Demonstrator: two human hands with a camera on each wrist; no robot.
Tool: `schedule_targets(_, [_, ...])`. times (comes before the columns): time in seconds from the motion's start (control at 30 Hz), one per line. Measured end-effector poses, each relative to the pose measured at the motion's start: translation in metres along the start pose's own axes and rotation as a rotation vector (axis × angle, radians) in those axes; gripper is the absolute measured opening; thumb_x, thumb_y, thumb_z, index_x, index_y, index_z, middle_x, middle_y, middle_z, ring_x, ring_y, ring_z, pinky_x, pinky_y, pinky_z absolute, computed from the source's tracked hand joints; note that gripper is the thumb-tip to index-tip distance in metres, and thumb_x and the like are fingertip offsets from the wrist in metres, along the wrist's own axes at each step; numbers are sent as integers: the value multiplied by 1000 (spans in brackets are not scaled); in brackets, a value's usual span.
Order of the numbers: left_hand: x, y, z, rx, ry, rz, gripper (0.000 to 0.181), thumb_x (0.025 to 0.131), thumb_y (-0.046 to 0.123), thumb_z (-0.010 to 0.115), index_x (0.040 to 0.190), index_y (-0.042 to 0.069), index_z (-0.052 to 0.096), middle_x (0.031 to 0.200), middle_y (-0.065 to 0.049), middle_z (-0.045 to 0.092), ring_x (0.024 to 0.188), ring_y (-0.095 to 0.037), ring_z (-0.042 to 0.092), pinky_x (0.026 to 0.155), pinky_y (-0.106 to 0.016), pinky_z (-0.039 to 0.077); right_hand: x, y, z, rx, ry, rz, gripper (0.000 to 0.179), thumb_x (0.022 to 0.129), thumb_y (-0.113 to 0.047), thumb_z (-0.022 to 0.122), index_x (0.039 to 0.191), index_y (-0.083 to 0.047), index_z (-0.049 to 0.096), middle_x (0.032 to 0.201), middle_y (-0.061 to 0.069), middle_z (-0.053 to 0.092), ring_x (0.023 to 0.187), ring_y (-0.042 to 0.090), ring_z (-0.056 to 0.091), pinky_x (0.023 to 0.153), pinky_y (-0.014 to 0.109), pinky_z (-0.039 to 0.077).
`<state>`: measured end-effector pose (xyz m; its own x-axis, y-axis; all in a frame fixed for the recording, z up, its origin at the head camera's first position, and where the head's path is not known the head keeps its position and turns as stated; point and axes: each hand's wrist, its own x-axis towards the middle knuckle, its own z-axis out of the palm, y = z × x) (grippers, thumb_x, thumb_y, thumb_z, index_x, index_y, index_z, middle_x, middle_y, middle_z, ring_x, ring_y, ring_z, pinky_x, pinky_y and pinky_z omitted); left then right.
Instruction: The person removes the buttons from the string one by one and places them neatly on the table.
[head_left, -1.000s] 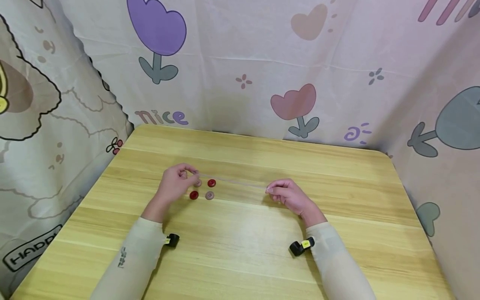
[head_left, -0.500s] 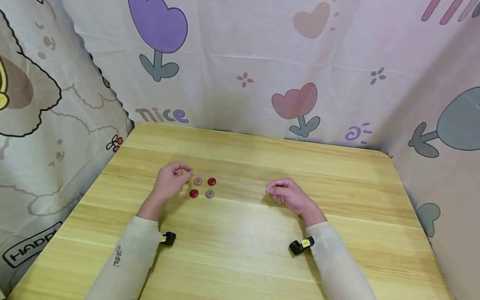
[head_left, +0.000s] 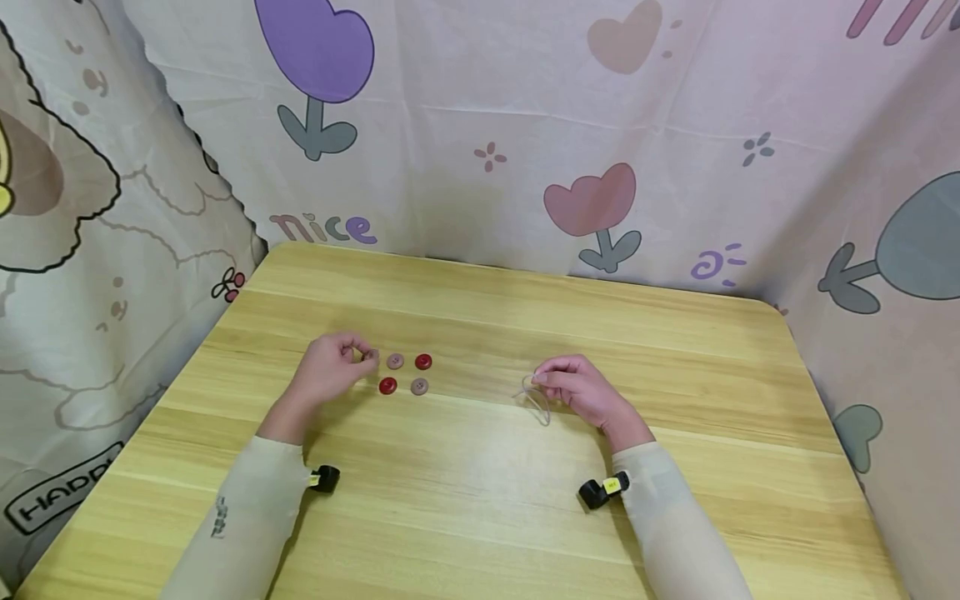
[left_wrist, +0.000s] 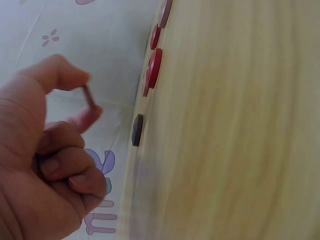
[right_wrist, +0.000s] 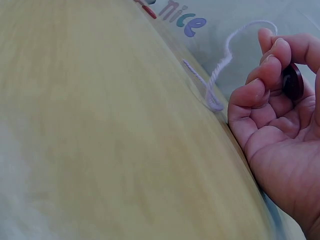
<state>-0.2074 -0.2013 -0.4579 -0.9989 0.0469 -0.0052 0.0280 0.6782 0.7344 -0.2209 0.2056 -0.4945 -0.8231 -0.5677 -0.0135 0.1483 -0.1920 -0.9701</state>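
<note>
My left hand [head_left: 333, 367] pinches a small brownish button [left_wrist: 89, 97] between thumb and index fingertip, seen edge-on in the left wrist view. The other fingers are curled. Beneath it, a dark button [left_wrist: 137, 130] lies on the table; the hand hides it in the head view. My right hand [head_left: 581, 390] pinches a pale purple string [right_wrist: 217, 70], whose loose length hangs in a loop. A dark red button [right_wrist: 293, 81] shows inside the right hand's fingers. Between the hands, nearer the left, lie two red buttons [head_left: 423, 362] and two dusty pink buttons [head_left: 419, 387].
The wooden table [head_left: 480, 500] ends at the back against a printed curtain [head_left: 465, 100]. Another curtain [head_left: 82, 333] hangs along the left side. Each wrist carries a small black camera [head_left: 596, 493].
The string was stretched between both hands; now its left end is free and it dangles from the right hand. The left hand has shifted left; the right hand has stayed put.
</note>
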Motion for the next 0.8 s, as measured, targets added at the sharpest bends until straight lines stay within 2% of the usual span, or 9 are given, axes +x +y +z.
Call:
schedule_targets(0.3, [-7,-2,-4,155,-75,15,18,76,24,71,86,10,66,56,-1,46,47,-16,40,42,-29,34,0,0,0,-2,7,-1,9,88,-6,62,91,-1,69,80,10,61,64,12,52,58,22,44])
schedule_targets(0.57, [-9,-7,-3,204,-115,46,17,77,24,74,83,9,68,54,0,50,46,-16,42,44,-30,35,0,-1,1,-1,19,14,11,87,-7,63,92,1,68,78,9,61,63,14,51,56,23,43])
schedule_targets(0.8, [-9,-7,-3,253,-147,57,18,79,25,74,86,9,70,67,1,60,51,-16,46,52,-33,38,0,-2,2,10,19,12,9,88,-5,61,91,-1,68,79,8,61,64,13,52,58,23,44])
